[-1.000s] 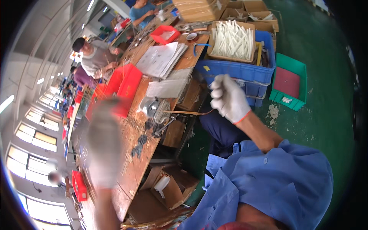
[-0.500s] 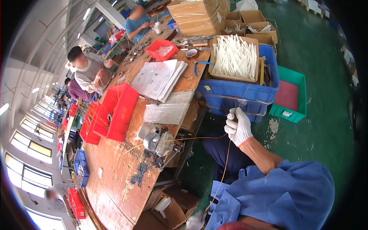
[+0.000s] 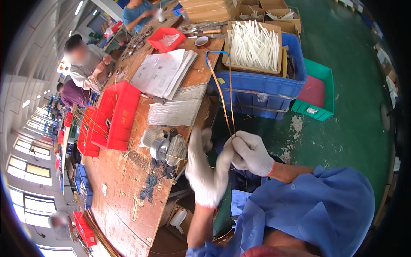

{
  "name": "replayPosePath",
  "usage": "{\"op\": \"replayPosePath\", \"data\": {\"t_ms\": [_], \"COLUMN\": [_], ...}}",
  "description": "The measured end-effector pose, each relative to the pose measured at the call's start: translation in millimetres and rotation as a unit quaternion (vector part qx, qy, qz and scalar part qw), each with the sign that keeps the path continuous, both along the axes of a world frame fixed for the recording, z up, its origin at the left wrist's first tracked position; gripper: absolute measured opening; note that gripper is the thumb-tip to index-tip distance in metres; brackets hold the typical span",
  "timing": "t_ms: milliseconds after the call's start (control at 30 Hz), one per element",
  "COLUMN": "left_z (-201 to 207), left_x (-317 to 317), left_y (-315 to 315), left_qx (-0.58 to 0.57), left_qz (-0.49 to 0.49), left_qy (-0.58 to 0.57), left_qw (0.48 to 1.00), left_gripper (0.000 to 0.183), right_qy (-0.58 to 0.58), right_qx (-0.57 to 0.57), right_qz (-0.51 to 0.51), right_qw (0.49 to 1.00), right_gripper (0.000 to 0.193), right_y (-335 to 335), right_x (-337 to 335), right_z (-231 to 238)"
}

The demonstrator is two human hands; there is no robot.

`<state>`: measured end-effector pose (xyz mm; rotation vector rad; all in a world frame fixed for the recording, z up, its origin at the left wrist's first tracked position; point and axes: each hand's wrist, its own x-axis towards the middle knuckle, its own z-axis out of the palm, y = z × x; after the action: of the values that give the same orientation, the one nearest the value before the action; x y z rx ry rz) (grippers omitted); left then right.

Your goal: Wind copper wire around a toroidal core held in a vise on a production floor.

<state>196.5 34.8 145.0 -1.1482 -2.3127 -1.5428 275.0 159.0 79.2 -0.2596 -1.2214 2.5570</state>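
My right hand [image 3: 250, 154], in a white knit glove, is closed in a pinch on thin copper-coloured wire [image 3: 224, 103]. Two strands of it rise from my fingertips toward the blue bin. Right beside it, my left hand [image 3: 207, 171] is gloved too and slightly blurred, its fingers spread and the thumb side near the right fingertips. Another strand runs from below my hands to a small machine with a round clear part [image 3: 160, 147] at the table's edge. Whether the left palm touches any wire cannot be made out.
The worn wooden table [image 3: 124, 188] carries red bins [image 3: 124, 115], stacked papers [image 3: 160, 70], a tape roll [image 3: 202, 41] and blue-handled pliers [image 3: 208, 60]. Beside it, a blue crate [image 3: 274, 85] bears a carton of white tubes [image 3: 254, 47]. A green crate [image 3: 327, 90] stands on the floor. Several people work across the table.
My left hand has risen from the lower edge to beside the right hand. My right hand has come lower and left, and wire strands now stand up from it. The view has shifted slightly.
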Motion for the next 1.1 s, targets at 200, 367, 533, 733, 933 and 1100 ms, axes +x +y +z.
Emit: {"op": "replayPosePath", "data": {"t_ms": [200, 367, 533, 733, 933, 1100], "left_z": [24.0, 11.2, 18.3, 17.6, -2.8, -89.2], "left_x": [-22.3, -39.2, -38.1, -35.2, -22.9, 35.7], "left_y": [55.5, 46.0, 38.4, 32.1, 22.6, -63.9], "left_qx": [0.081, 0.201, 0.211, 0.23, 0.152, -0.133], "left_qz": [-0.111, -0.16, -0.159, -0.157, -0.07, -0.024], "left_qy": [-0.362, -0.483, -0.498, -0.509, -0.228, 0.044], "left_qw": [0.922, 0.837, 0.826, 0.814, 0.959, 0.99], "left_gripper": [0.033, 0.05, 0.039, 0.04, 0.046, 0.068], "right_qy": [-0.056, -0.091, -0.072, -0.045, -0.033, 0.139], "right_qx": [0.073, 0.046, -0.005, -0.028, -0.023, -0.231], "right_qz": [0.012, 0.11, 0.154, 0.142, 0.063, -0.077], "right_qw": [0.996, 0.989, 0.985, 0.988, 0.997, 0.96], "right_gripper": [0.027, 0.028, 0.027, 0.026, 0.028, 0.031], "right_y": [-1.7, 6.0, 5.1, -6.5, 4.5, 95.5], "right_x": [11.4, 18.5, 17.8, 17.7, 14.0, 25.8], "right_z": [9.0, 9.8, 6.2, 0.3, -4.6, -22.1]}}
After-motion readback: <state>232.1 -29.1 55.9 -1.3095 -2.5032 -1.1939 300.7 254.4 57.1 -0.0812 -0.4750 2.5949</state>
